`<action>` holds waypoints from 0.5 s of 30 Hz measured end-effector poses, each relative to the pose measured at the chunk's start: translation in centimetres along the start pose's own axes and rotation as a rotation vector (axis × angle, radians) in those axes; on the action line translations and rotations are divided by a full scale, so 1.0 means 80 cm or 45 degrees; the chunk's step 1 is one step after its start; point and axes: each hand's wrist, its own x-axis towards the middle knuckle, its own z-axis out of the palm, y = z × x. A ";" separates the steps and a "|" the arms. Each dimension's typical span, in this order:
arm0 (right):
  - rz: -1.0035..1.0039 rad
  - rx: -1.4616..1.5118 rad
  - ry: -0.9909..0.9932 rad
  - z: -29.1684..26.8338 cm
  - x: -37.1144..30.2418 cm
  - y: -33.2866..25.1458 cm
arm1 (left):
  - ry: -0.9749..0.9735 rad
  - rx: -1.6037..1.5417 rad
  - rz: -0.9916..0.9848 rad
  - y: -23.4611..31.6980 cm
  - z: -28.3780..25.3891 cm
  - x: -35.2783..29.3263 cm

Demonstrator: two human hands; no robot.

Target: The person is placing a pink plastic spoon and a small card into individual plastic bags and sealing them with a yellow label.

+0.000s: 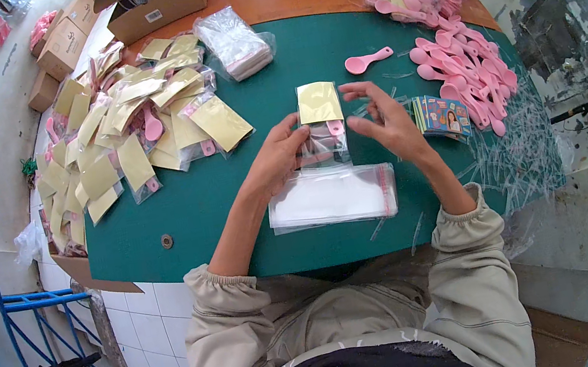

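Observation:
A clear plastic packet (321, 121) with a pale yellow card and a pink spoon inside lies in front of me on the green mat. My left hand (279, 152) grips its left edge, thumb on top and fingers partly beneath the plastic. To the right of the packet, my right hand (389, 127) has its fingers apart and holds nothing. Just below the packet is a stack of clear plastic bags (332, 196). Printed colourful cards (446, 115) sit beside my right hand. A single pink spoon (368, 60) rests beyond it.
Filled packets (136, 124) are heaped at the left. Bundled clear bags (234, 42) lie beyond them, near an open cardboard box (160, 8). Loose pink spoons (465, 69) and clear plastic strips (515, 158) cover the mat's right side. A round metal disc (167, 241) lies near the left front.

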 end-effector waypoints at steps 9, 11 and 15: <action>0.190 -0.341 0.002 0.015 -0.004 0.014 | -0.037 0.276 -0.138 0.011 -0.011 -0.007; -0.098 -0.708 0.087 0.016 -0.006 0.012 | -0.083 0.347 -0.154 0.010 -0.011 -0.008; -0.024 -0.857 0.083 0.010 -0.013 -0.018 | -0.153 0.457 -0.132 0.007 -0.009 -0.013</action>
